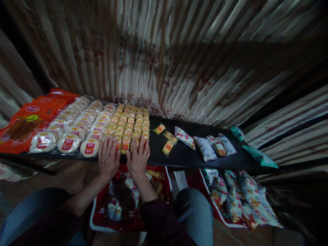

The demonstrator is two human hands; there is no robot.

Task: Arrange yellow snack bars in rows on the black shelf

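My left hand [108, 158] lies flat on the front edge of a black shelf [184, 153], fingers spread over the nearest small yellow snack packets [130, 124]. Beside it, my right hand [138, 158] also rests open with its fingers on the front row of those packets. The yellow packets stand in tidy rows. To their left lie rows of round white cakes in clear wrap [77, 126]. Neither hand grips anything.
Orange-red snack bags [28, 119] fill the shelf's left end. Loose yellow packets [167, 147] and striped packets [205, 145] lie to the right, green packets [260, 156] at the far right. Below, a red basket [128, 205] and another with snack bags [238, 200]. Striped curtain behind.
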